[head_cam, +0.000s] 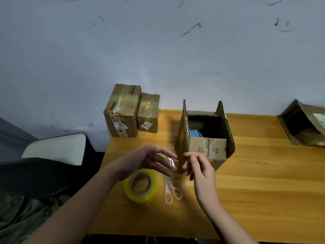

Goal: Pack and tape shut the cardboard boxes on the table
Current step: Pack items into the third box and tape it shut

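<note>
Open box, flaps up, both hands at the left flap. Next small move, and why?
Probably fold the left flap down over the open box. Both flaps stand upright, something blue already lies inside, and the left hand and right hand handle a clear tape strip at the flap's lower edge; the grip is blurred.

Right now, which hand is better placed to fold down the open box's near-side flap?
Probably right. The right hand already touches the upright flap of the open box. The left hand seems occupied with a clear tape strip.
</note>
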The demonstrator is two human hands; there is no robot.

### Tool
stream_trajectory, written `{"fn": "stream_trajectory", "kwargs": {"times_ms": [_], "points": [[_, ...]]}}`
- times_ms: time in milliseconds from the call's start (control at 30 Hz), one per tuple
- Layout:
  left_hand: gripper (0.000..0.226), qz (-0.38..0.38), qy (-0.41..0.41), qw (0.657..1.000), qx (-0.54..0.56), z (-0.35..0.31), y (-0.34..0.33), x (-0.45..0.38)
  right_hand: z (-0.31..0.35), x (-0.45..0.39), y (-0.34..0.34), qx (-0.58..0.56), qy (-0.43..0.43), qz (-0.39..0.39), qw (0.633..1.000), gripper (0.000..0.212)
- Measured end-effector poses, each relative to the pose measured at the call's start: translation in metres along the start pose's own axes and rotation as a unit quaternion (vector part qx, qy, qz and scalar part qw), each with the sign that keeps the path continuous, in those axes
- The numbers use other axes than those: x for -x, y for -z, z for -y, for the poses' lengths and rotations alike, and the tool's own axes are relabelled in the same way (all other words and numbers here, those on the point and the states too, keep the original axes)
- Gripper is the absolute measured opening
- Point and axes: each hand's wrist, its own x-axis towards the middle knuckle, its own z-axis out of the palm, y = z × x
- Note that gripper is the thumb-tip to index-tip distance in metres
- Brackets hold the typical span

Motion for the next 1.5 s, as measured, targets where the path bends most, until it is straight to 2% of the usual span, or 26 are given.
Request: {"fn": "stream_trajectory", "kwargs": {"times_ms": [133,267,400,467,567,733,900,1000,1100,1167,1333,1500], "points": [[0.047,0.018,-0.02,1.0,-0.005,-0.014,-0.023,-0.02,0.027,-0.023,0.019,-0.007,-0.023,0.06,0.998,0.017],[0.048,0.021,-0.02,0.999,-0.03,-0.026,-0.045,-0.039,0.03,-0.032,0.033,-0.029,-0.014,0.017,0.999,0.009],[0.056,-0.022,-0.019,0.998,-0.053,-0.035,-0.066,-0.055,0.025,-0.038,0.047,-0.019,0.05,-0.059,0.997,0.01],[0.048,-0.046,-0.014,0.998,-0.051,-0.039,-0.074,-0.063,0.024,-0.041,0.052,-0.009,0.094,-0.088,0.992,0.009],[0.033,-0.062,-0.001,0.996,-0.07,-0.051,-0.082,-0.073,0.026,-0.047,0.063,-0.019,0.115,-0.095,0.989,0.012],[0.028,-0.05,0.003,0.995,-0.082,-0.066,-0.097,-0.078,0.029,-0.053,0.079,-0.045,0.11,-0.061,0.991,0.016],[0.056,-0.156,0.003,0.988,-0.022,-0.065,-0.103,-0.085,0.033,-0.057,0.088,-0.078,0.116,-0.039,0.989,0.012],[0.048,-0.159,-0.024,0.986,-0.038,-0.068,-0.104,-0.084,0.039,-0.063,0.097,-0.08,0.098,0.037,0.991,0.007],[0.045,-0.191,-0.059,0.978,-0.058,-0.067,-0.101,-0.084,0.044,-0.069,0.104,-0.095,0.05,0.141,0.984,0.027],[0.048,-0.212,-0.074,0.971,-0.083,-0.066,-0.1,-0.087,0.044,-0.071,0.104,-0.055,0.056,0.155,0.985,0.038],[0.048,-0.249,-0.12,0.953,-0.122,-0.065,-0.103,-0.093,0.038,-0.073,0.098,0.047,0.15,0.069,0.985,0.049],[0.052,-0.289,-0.137,0.93,-0.183,-0.06,-0.103,-0.103,0.032,-0.068,0.089,0.079,0.21,-0.016,0.974,0.05]]}}
